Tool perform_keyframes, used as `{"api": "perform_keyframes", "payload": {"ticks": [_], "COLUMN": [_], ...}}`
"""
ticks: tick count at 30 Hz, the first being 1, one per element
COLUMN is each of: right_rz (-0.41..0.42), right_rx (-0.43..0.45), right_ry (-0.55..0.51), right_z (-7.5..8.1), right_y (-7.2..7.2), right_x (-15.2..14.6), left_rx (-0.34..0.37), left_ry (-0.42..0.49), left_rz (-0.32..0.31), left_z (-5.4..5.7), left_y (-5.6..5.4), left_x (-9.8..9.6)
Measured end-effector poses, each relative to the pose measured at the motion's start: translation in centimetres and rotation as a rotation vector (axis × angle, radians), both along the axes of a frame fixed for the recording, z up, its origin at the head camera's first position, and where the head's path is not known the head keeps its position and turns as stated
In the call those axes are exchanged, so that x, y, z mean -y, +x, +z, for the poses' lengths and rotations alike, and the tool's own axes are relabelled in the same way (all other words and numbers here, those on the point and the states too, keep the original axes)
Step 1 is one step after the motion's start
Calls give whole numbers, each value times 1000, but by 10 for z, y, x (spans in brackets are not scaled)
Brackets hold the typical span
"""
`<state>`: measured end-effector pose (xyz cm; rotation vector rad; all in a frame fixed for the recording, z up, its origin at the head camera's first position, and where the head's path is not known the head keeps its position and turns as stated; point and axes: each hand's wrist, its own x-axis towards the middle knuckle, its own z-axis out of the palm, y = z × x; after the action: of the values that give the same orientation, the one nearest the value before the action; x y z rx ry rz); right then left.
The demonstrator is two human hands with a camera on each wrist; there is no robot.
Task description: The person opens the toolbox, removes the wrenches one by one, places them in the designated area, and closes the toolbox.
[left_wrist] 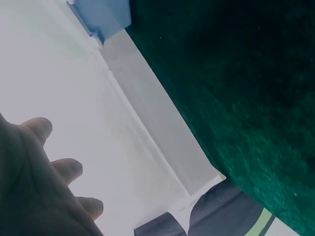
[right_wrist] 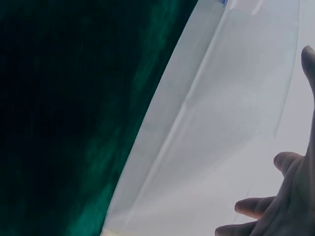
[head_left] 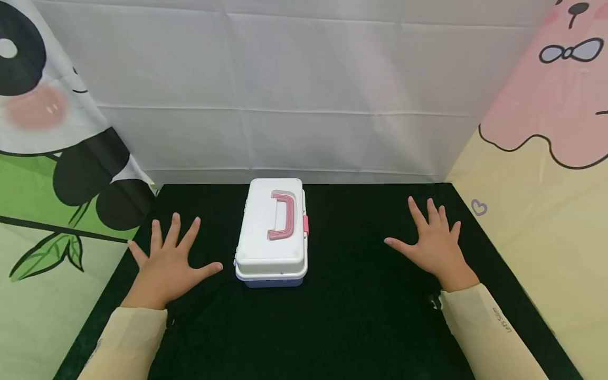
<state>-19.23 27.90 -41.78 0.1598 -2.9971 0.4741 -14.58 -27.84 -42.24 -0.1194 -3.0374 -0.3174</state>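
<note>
A white lidded case (head_left: 256,232) with a blue base stands on the dark green cloth, left of the middle in the head view. A pink handle (head_left: 287,216) lies folded on its lid, and a pink latch (head_left: 306,225) shows on its right side. My left hand (head_left: 166,272) is spread to the left of the case, its thumb nearest, holding nothing. Farther off to the right, my right hand (head_left: 437,248) is spread too, with nothing in it. In the left wrist view a blue corner of the case (left_wrist: 103,14) shows at the top edge.
The dark green cloth (head_left: 351,316) covers the table. Behind it hangs a white sheet (head_left: 304,95). Cartoon-printed sheets flank both sides, a green and white one (head_left: 43,190) on the left and a pink and yellow one (head_left: 546,221) on the right.
</note>
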Motion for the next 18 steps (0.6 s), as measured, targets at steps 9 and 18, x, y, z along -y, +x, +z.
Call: {"api": "perform_keyframes", "payload": {"ticks": [9, 18], "right_rz": [42, 48], "right_rx": [73, 119], "right_ry": [-93, -133], "right_z": [-27, -34], "right_y": [-2, -8], "right_x": [45, 82], "left_rx": [107, 176], "left_ry": [187, 338], "left_rz": [-29, -18], "left_z": [-2, -7], "left_y": [-3, -1], "left_x": [-15, -32]}}
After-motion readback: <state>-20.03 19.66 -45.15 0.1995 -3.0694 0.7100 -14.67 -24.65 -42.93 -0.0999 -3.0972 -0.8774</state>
